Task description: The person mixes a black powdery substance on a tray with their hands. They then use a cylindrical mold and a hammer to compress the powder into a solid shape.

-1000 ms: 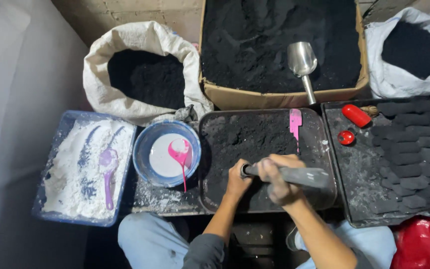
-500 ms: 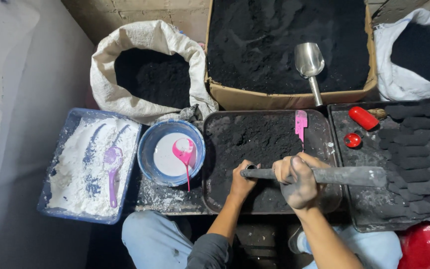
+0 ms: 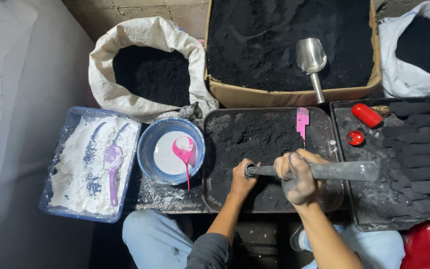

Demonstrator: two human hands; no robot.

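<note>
Both hands gripped a metal pipe [image 3: 324,171]: left hand [image 3: 242,180] cupped its end, right hand [image 3: 297,179] wrapped mid-shaft, over the tray [image 3: 210,164] of black powder [image 3: 255,137]. Looked like packing; next needs firm pressing.

Grey, soot-smeared metal tube [image 3: 334,171]. Black powder in the dark rectangular metal tray [image 3: 324,149], the tan cardboard box [image 3: 255,94] and both white woven sacks [image 3: 125,40]. Pink flat plastic spatula [image 3: 302,120]. Shiny silver metal scoop [image 3: 312,60]. Blue round plastic bowl [image 3: 148,149], white liquid inside, pink spoon [image 3: 184,150]. Blue rectangular tub [image 3: 70,117], white powder streaked with blue grooves, lilac plastic spoon [image 3: 111,164]. Two red glossy plastic pieces [image 3: 367,115].
</note>
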